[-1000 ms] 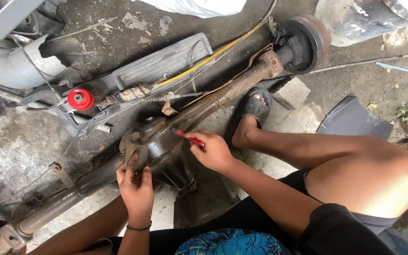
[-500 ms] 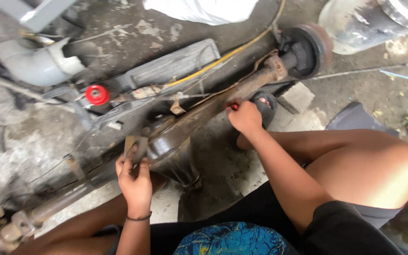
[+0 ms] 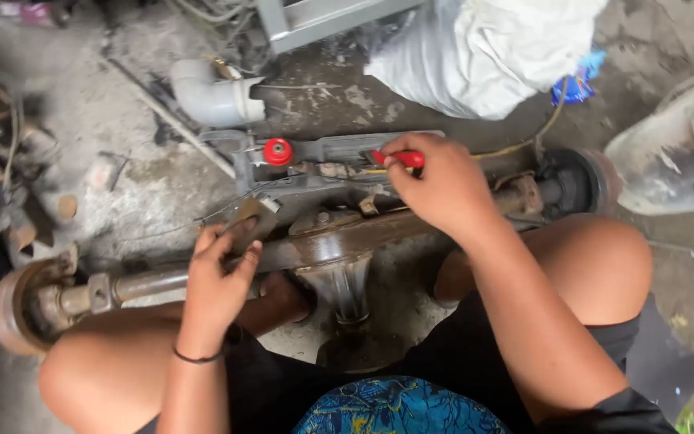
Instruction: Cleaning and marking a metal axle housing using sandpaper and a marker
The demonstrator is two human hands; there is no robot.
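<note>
You sit on a stained concrete floor [image 3: 122,137] with a long, rusty brown steel axle housing [image 3: 339,241] lying crosswise between your bare knees, one grimy wheel hub [image 3: 22,309] at its left end and another dark hub [image 3: 576,181] at its right. Behind the axle lies a shallow grey metal tray [image 3: 327,157]; in it sit a small round red cap [image 3: 277,151] and a few dirty small parts that are too blurred to tell apart. A bulging white plastic sack [image 3: 483,52] lies beyond it, what it holds hidden, and the side of a big grey drum [image 3: 676,153] shows at the right edge, its inside out of sight. Your right hand [image 3: 439,189] is stretched out over the tray, fingers curled tight around a slim red-handled tool [image 3: 399,158], of which only the red grip shows past your knuckles. Your left hand [image 3: 218,277] rests on the axle tube just left of the bulging middle housing, fingers loosely bent and pinching a small flat brownish metal piece [image 3: 248,219] against the tube; a thin black band circles that wrist. A short grey plastic pipe elbow [image 3: 210,96] lies on the floor above the tray, and a blue scrap [image 3: 580,80] peeks from under the sack.
</note>
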